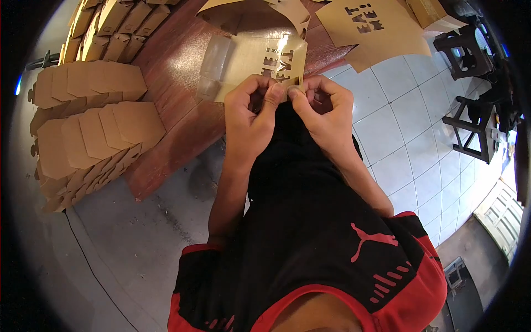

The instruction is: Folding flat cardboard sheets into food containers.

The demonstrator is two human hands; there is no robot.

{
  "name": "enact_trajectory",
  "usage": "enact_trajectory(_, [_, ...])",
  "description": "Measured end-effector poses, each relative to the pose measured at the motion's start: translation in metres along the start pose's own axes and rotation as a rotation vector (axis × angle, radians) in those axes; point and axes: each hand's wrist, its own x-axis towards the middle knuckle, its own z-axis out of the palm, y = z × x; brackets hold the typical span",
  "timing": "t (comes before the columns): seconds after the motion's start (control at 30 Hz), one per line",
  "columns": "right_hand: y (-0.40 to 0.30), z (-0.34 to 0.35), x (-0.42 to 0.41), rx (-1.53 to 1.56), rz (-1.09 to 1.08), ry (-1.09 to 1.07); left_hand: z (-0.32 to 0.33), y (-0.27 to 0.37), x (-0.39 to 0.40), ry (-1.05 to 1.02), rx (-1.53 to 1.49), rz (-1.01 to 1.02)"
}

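Observation:
A partly folded kraft cardboard box with dark printed lettering lies at the table's near edge. Clear, shiny plastic film shows along its left side. My left hand pinches the box's near edge between thumb and curled fingers. Close beside it, my right hand grips the near right corner, its thumb on the card. The fingertips of both hands almost meet, and they partly hide the edge between them. Behind this box, a curved brown cardboard panel rises; whether it belongs to the same box I cannot tell.
Two rows of nested cardboard boxes sit at the left of the reddish-brown table. More formed boxes are stacked behind them. A printed flat cardboard blank overhangs the table's right edge. Dark stools stand on the tiled floor.

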Motion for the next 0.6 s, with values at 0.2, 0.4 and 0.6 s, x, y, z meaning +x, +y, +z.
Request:
enact_trajectory(0.2, [-0.001, 0.001, 0.002, 0.053, 0.034, 0.002, -0.002, 0.002, 0.002, -0.008, 0.05, 0.003])
enact_trajectory(0.4, [0.012, 0.002, 0.0, 0.043, 0.026, 0.02, 0.0, -0.003, 0.004, -0.012, 0.279, 0.154])
enact_trajectory(0.6, [0.007, 0.001, 0.0, 0.044, 0.034, -0.005, 0.0, -0.004, 0.003, -0.022, 0.271, 0.121])
